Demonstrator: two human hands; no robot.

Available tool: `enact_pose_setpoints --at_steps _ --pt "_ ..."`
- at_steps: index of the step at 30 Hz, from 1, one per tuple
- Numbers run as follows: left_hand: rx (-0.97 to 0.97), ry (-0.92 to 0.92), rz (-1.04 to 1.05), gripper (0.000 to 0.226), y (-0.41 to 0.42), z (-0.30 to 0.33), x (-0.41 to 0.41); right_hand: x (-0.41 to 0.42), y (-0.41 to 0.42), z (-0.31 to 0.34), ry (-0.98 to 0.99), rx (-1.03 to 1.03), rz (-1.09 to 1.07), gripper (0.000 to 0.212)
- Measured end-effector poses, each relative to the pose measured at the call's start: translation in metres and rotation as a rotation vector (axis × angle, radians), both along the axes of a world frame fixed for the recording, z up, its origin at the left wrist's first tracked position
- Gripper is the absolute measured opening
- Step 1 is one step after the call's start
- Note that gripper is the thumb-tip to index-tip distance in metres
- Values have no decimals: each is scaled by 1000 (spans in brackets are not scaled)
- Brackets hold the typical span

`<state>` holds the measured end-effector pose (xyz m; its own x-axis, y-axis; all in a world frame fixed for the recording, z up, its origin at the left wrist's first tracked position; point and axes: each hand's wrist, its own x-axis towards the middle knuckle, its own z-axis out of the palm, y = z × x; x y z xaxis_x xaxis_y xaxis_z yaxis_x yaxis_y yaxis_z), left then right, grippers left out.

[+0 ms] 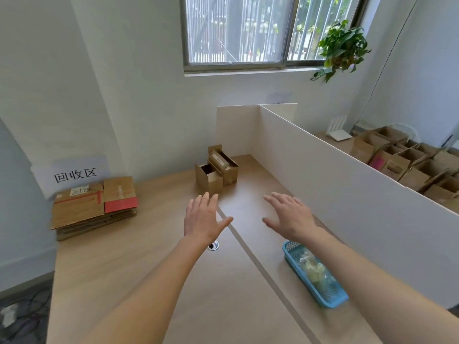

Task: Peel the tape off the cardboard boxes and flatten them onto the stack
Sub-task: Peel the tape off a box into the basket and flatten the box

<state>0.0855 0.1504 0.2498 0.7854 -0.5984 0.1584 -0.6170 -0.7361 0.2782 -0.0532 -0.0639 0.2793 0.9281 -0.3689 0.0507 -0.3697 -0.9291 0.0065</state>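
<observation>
My left hand [202,217] and right hand [289,216] hover with a wide, empty grip before the cardboard boxes [216,170] near the table's [139,264] far edge.

Open bench [154,256] is lying toward twelve o'clock up to the boxes [216,171]; a white partition [347,175] is walling off three o'clock, a blue basket [293,252] crowding its foot.

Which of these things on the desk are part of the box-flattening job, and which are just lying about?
Part of the job:
upright cardboard boxes
flattened stack
left hand, open
right hand, open

Lying about:
blue basket
potted plant
paper bags behind the divider
</observation>
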Motion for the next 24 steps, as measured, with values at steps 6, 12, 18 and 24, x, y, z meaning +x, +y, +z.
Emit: enact_pose_setpoints --at_steps 6,12,18,24 --pt "60 44 101 85 -36 -47 71 90 -53 -49 40 63 84 67" --pt "117 135 236 88 -93 -114 149 186 -113 -139 149 140 201 65" --pt "118 219 322 92 -164 -192 226 279 -177 -232 213 267 254 66" --pt "94 244 375 100 -225 -271 298 382 -222 -305 158 250 272 71"
